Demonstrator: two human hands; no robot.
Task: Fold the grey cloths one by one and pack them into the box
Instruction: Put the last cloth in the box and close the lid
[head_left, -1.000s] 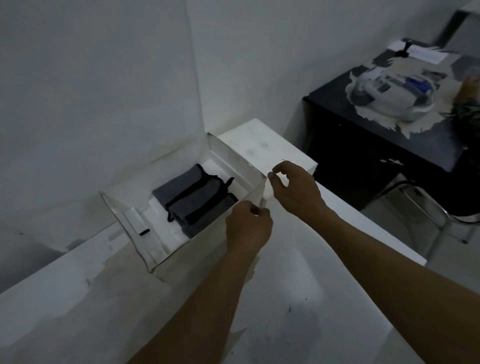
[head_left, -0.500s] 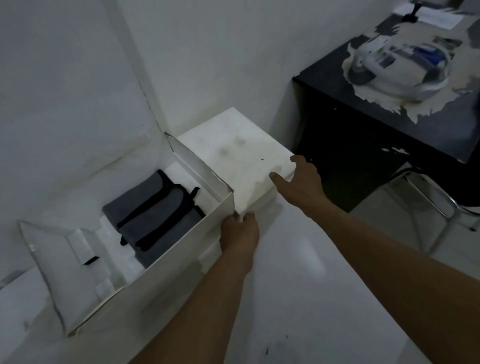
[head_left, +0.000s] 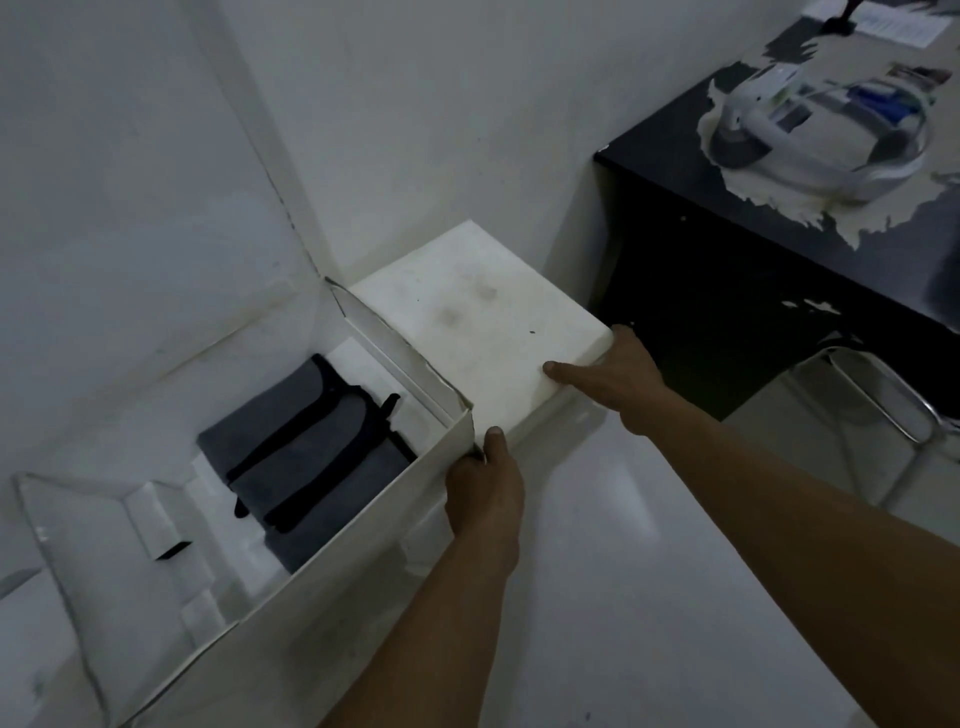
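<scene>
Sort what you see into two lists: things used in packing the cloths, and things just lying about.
In use: box, grey cloths inside it, white slab gripped by left hand and right hand.
Lying about: black desk, white device on it, papers, metal chair frame.

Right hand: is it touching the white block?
Touching. The head view shows the right hand gripping a corner of the white block, thumb on top.
</scene>
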